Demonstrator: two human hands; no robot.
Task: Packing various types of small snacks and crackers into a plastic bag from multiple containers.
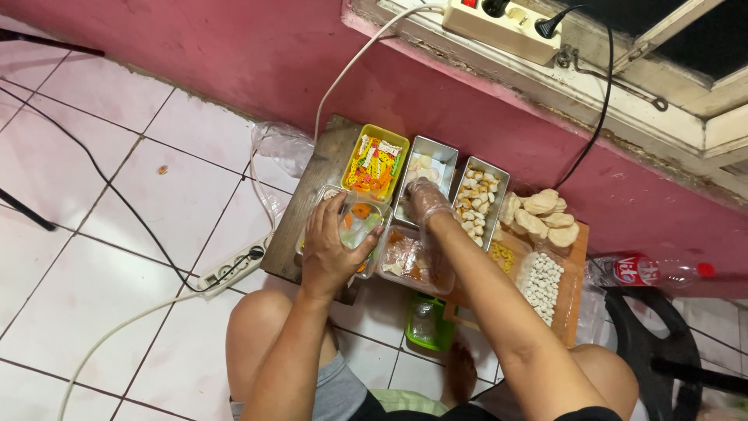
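- Two hands work over a low wooden board (312, 168) on the tiled floor, seen from above the person's bent knees.
- Nearest, just under the right forearm, a green tub (427, 323) sits on the tiles.
- The left hand (331, 245) curls over a clear plastic container (360, 222), fingers wrapped around its rim and wall, gripping it. It looks light and thin-walled, likely to flex if squeezed, so a hold on the rim with support underneath seems safest.
- Right beside the left hand, the right hand (428, 199), in a thin clear glove, reaches forward with fingers bunched over a steel tray (436, 152); I cannot tell whether it pinches any food.
- Under the right wrist lies a clear bag of food (405, 261), soft and probably slippery.
- Beyond the left hand stands a yellow tray (375, 165) of orange and white pieces.
- To the right of the right hand, a second steel tray (477, 199) holds small pale balls, then pale crackers (541, 214), which look brittle.
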